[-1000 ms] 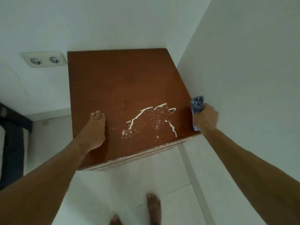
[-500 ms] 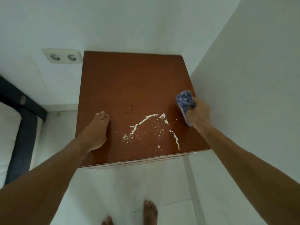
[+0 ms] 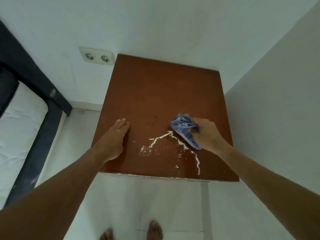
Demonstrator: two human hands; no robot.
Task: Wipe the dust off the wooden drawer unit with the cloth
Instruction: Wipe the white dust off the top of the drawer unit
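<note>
Blue cloth [image 3: 184, 129] bunched in right hand [image 3: 207, 135] fingers at white dust [image 3: 161, 138] on drawer unit [image 3: 155, 87], left hand [image 3: 112, 142] laid flat, fingers released, left of dust

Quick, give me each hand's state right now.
Left hand: open, flat on the drawer unit, holding nothing.
Right hand: closed around the blue cloth, pressed to the top by the white dust.

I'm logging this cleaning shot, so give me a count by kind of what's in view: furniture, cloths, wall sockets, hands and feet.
Drawer unit: 1
Bed: 1
Cloth, bunched in the right hand: 1
Wall socket plate, double: 1
Hands, counting the left hand flat on the top: 2
Bare feet: 2
Total: 8
</note>
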